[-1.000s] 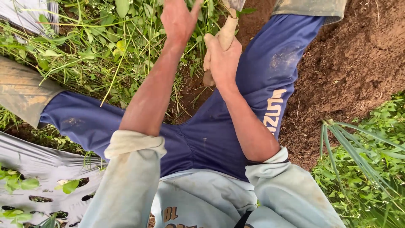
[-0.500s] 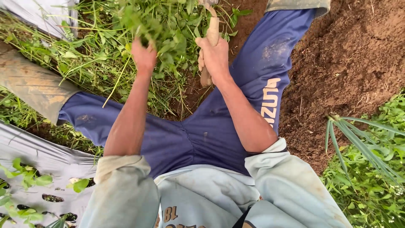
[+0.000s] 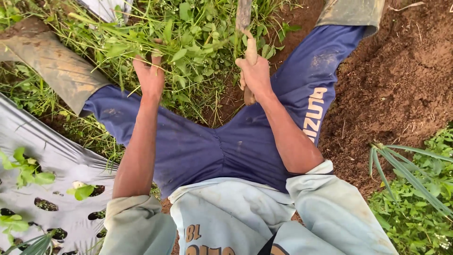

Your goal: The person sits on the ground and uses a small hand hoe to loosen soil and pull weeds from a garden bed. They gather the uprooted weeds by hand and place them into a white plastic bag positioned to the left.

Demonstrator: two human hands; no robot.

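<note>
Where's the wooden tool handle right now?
In the head view, the pale wooden tool handle stands top centre, gripped by the right hand, beside the green weeds.

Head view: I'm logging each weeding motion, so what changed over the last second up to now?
The left hand, open and raised a second ago, came down into the weeds and now grips a leafy bunch. The right hand kept its hold on the wooden tool handle, barely shifting. The legs, bare soil and plastic mulch sheet stayed put.

Left hand, empty and raised high 1.0 s ago, has dropped back and now grips a bunch of weeds; right hand shifted slightly lower on wooden handle.
</note>
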